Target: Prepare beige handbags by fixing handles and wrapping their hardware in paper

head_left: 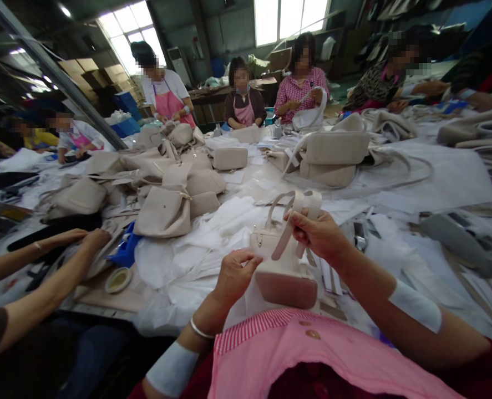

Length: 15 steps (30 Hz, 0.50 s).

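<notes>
My right hand is closed on a beige bag strap, which bends in loops above the fingers with its ends hanging down. To the left and a little lower, my left hand pinches thumb and forefinger together. Something thin and whitish may be at those fingertips, but it is too faint to make out. Below and between both hands a small beige handbag lies on the table, its base turned toward me. A small gold-coloured metal fitting shows on its upper left part.
White wrapping sheets cover much of the table. A pile of beige bags lies left, more bags ahead. A blue container and a round dish stand near a co-worker's hands. Several people work across the table.
</notes>
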Each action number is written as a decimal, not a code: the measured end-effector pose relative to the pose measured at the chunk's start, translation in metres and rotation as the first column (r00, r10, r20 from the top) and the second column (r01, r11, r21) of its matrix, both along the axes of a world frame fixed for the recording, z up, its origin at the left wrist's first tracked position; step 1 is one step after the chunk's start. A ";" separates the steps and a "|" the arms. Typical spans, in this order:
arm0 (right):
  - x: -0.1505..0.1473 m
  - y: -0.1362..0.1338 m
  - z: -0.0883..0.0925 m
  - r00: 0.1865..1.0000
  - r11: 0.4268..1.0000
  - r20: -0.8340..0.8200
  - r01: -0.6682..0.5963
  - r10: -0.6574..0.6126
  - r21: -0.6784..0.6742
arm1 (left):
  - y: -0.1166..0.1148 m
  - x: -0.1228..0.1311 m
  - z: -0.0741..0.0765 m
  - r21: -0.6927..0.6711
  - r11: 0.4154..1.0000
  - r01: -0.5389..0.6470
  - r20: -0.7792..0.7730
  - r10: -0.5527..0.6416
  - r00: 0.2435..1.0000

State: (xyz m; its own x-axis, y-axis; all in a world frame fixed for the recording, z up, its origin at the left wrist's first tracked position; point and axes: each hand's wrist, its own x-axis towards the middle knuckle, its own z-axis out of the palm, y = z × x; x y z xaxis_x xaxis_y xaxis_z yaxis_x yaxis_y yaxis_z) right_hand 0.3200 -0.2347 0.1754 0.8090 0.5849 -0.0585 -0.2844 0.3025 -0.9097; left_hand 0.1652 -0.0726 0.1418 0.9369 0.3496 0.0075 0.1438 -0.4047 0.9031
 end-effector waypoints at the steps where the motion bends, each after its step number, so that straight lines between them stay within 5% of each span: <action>1: 0.001 0.001 -0.001 1.000 1.000 0.012 0.017 -0.017 -0.003 | -0.001 0.000 0.001 0.002 1.000 0.014 -0.003 -0.014 1.000; 15: 0.001 0.006 -0.011 0.983 0.989 0.160 0.103 -0.085 -0.108 | -0.007 0.000 0.005 0.067 0.991 0.113 0.008 -0.114 0.993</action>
State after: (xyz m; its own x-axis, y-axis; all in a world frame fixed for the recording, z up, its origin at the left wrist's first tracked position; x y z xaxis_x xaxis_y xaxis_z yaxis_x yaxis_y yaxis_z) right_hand 0.3212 -0.2291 0.1647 0.8644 0.5027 0.0090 -0.1127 0.2112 -0.9709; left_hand 0.1647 -0.0798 0.1467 0.9702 0.2392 0.0388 0.0825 -0.4768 0.8751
